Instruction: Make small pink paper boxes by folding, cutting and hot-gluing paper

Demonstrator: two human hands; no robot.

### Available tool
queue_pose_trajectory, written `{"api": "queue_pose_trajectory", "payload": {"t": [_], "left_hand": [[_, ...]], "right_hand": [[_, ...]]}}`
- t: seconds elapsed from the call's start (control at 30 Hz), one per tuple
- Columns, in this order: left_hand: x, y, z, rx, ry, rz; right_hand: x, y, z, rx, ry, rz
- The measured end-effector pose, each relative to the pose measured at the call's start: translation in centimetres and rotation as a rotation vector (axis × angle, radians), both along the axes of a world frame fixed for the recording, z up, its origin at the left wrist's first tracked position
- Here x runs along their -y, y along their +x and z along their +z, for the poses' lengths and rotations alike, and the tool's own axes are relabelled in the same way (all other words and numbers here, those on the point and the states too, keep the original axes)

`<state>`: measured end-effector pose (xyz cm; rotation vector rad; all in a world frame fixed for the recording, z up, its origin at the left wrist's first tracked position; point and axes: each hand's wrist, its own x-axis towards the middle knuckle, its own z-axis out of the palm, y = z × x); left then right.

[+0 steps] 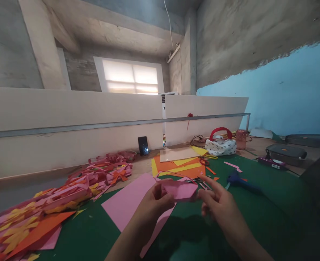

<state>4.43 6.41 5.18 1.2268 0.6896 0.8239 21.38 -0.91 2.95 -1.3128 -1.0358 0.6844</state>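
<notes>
Paper basket [180, 190]: grasped by left hand [160, 197]
Right hand [217, 201]: held unclenched at three o'clock
Pink sheet [130, 199]: laid at eight o'clock

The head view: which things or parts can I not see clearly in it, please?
In the head view:
Left hand: some fingertips, hidden behind the pink folded piece.
Right hand: whether it touches that piece; too blurred to tell.
Phone: what its screen shows; too small.
Paper pile: its near left end, cut off by the picture edge.

Brown table [143, 165] bears green mat [92, 232]; on mat, pink sheet [130, 203], blue glue gun [243, 182], pink scraps [232, 165].
</notes>
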Motion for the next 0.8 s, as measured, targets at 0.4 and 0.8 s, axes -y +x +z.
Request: {"api": "queue_pose_trajectory", "payload": {"t": [0.4, 0.8], "left_hand": [[0.2, 0.4, -0.3, 0.084, -0.022, -0.041], [0.6, 0.4, 0.2, -0.031, 0.094, 0.058]], "right_hand": [[-0.9, -1.8, 0.1, -0.379, 0.150, 0.099], [-1.0, -1.2, 0.5, 0.090, 0.180, -0.086]]}}
